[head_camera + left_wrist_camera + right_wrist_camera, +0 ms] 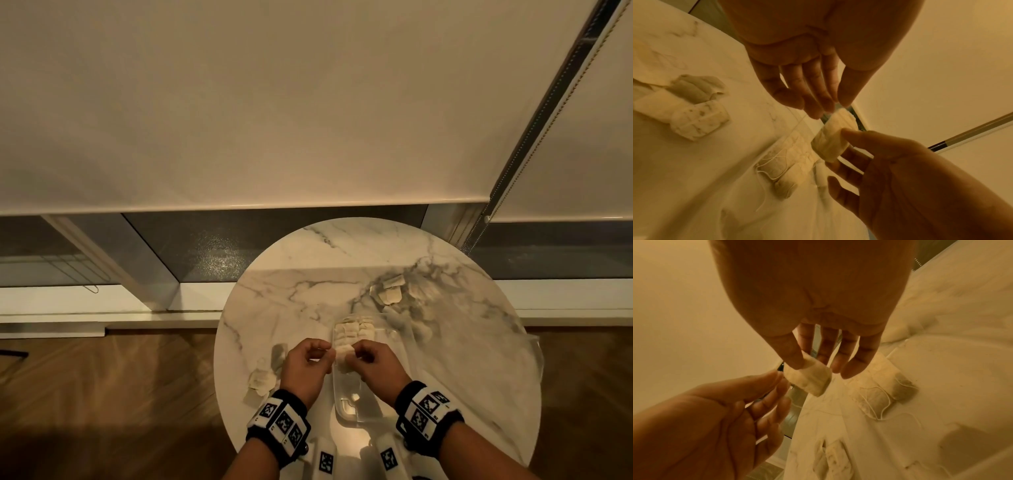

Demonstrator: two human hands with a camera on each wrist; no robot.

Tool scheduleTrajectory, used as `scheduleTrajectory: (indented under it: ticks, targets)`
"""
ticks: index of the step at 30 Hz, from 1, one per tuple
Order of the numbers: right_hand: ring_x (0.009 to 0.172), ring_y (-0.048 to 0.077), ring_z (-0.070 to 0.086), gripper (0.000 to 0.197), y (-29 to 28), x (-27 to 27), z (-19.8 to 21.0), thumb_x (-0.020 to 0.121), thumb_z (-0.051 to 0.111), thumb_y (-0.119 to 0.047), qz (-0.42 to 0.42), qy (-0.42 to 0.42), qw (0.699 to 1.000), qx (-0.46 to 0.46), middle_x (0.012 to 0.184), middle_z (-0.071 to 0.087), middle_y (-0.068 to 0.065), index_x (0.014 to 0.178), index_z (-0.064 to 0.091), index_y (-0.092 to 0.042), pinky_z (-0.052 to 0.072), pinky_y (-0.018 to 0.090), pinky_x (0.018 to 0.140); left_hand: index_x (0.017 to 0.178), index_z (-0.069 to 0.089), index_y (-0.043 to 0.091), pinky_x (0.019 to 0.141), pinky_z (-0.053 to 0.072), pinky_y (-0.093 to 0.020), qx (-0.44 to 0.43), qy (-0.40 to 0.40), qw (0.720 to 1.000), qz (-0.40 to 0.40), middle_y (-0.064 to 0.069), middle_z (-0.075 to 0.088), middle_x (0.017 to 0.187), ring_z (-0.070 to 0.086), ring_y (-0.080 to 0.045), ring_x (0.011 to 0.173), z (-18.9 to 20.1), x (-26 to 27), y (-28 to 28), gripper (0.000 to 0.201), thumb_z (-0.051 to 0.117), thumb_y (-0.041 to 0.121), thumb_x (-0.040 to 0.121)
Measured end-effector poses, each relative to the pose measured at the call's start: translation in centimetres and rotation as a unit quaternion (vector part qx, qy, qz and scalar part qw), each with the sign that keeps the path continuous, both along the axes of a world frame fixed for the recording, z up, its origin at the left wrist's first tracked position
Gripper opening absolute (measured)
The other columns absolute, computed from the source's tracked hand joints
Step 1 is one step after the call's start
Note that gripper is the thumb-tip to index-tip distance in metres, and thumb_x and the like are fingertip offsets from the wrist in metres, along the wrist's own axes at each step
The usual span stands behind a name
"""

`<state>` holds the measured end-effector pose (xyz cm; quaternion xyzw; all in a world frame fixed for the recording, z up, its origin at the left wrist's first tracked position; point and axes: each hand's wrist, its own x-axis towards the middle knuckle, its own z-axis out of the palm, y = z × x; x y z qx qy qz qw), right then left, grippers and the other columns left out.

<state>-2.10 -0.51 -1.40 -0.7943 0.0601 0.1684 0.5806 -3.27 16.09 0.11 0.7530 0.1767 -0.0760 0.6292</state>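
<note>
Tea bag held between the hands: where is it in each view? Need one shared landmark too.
Head: tea bag low centre, between left hand and right hand.
Left wrist: just right of centre, pinched by the right hand from below right.
Right wrist: just left of centre, under the right thumb.
Shared landmark: the packed tea bags lying close by it in every view.

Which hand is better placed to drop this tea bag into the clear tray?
Right. The right hand grips the tea bag around its middle over the clear tray; the left hand only pinches its end, beside the tray.
</note>
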Motion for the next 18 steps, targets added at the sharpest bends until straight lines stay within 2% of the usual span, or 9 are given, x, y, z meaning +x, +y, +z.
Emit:
scheduleTrajectory:
  ticks: [4, 7, 9, 12, 15, 18]
  targets:
    - [0.076, 0.019, 0.068, 0.009, -1.4, 0.1, -2.0, 0.087, 0.065, -0.018, -0.035, 0.051, 0.996, -0.061, 0.078, 0.071, 0.0, 0.08, 0.07, -0.021, 0.057, 0.033, 0.065, 0.094, 0.064, 0.024, 0.072, 0.051, -0.023, 0.07, 0.057, 0.996, -0.016, 0.004, 0.067, 0.092, 0.064, -0.01, 0.082, -2.4, -0.3, 0.0, 0.019, 0.075, 0.016, 0.08]
    - [0.077, 0.024, 0.069, 0.006, -2.5, 0.1, -3.0, 0.089, 0.064, -0.02, -0.048, 0.112, 0.989, -0.082, 0.082, 0.072, 0.008, 0.088, 0.069, -0.017, 0.057, 0.031, 0.058, 0.101, 0.06, 0.027, 0.078, 0.049, -0.02, 0.136, 0.103, 0.984, -0.056, 0.006, 0.064, 0.096, 0.061, -0.008, 0.087, -3.9, -0.7, -0.4, 0.029, 0.076, 0.018, 0.078]
    - [0.074, 0.023, 0.066, 0.009, -3.2, 0.4, -3.9, 0.088, 0.062, -0.015, -0.052, 0.138, 0.983, -0.111, 0.08, 0.07, 0.009, 0.087, 0.07, -0.019, 0.057, 0.031, 0.058, 0.107, 0.059, 0.025, 0.073, 0.046, -0.016, 0.155, 0.135, 0.976, -0.075, 0.006, 0.064, 0.097, 0.06, -0.009, 0.088, -4.8, -0.9, -0.7, 0.033, 0.076, 0.019, 0.079]
    - [0.072, 0.02, 0.064, 0.014, -3.9, 1.2, -5.2, 0.084, 0.063, -0.014, -0.023, 0.149, 0.976, -0.155, 0.074, 0.068, 0.003, 0.082, 0.07, -0.025, 0.053, 0.029, 0.063, 0.113, 0.062, 0.02, 0.065, 0.044, -0.012, 0.151, 0.164, 0.972, -0.077, 0.007, 0.064, 0.092, 0.061, -0.009, 0.085, -5.6, -0.9, -1.2, 0.036, 0.074, 0.015, 0.08]
    - [0.072, 0.019, 0.064, 0.015, -4.0, 2.0, -5.9, 0.082, 0.066, -0.015, 0.011, 0.147, 0.971, -0.19, 0.07, 0.067, -0.001, 0.075, 0.068, -0.028, 0.052, 0.028, 0.065, 0.112, 0.063, 0.018, 0.059, 0.041, -0.007, 0.164, 0.163, 0.969, -0.081, 0.011, 0.062, 0.083, 0.06, -0.007, 0.079, -5.8, -1.0, -1.5, 0.032, 0.07, 0.011, 0.083]
    - [0.073, 0.019, 0.063, 0.016, -3.7, 2.8, -6.4, 0.081, 0.067, -0.014, 0.025, 0.155, 0.966, -0.205, 0.073, 0.067, -0.001, 0.075, 0.067, -0.028, 0.048, 0.026, 0.065, 0.111, 0.063, 0.019, 0.058, 0.042, -0.008, 0.169, 0.164, 0.968, -0.081, 0.012, 0.062, 0.082, 0.06, -0.005, 0.077, -5.9, -0.9, -1.5, 0.031, 0.07, 0.009, 0.083]
